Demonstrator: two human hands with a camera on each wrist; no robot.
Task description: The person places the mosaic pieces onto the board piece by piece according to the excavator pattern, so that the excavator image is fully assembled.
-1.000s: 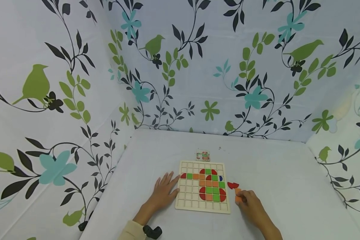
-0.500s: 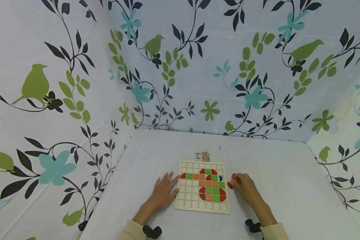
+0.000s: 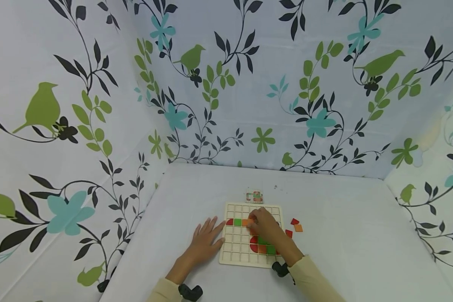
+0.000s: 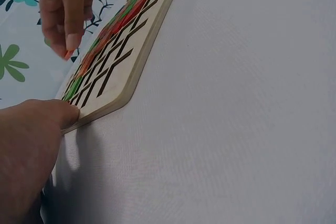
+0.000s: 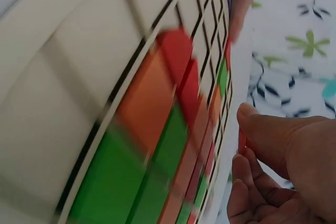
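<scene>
My right hand is over a pale wooden grid board. Between its thumb and fingertips it pinches a small orange tile, seen edge-on in the right wrist view and held just above the board. Red, green and orange tiles fill some cells, including a row with a green tile at the left; my right hand hides part of the pattern. Spread at the board's left edge, my left hand has fairly straight fingers, and its thumb touches the rim.
Loose on the white table, right of the board, lie an orange square tile and two red tiles, one a red piece farther back. Behind the board is a small pattern card. Patterned cloth surrounds the table.
My right hand has picked up an orange tile from beside the board and carried it left over the grid. Another orange tile now lies by the red ones. My left hand stays put.
</scene>
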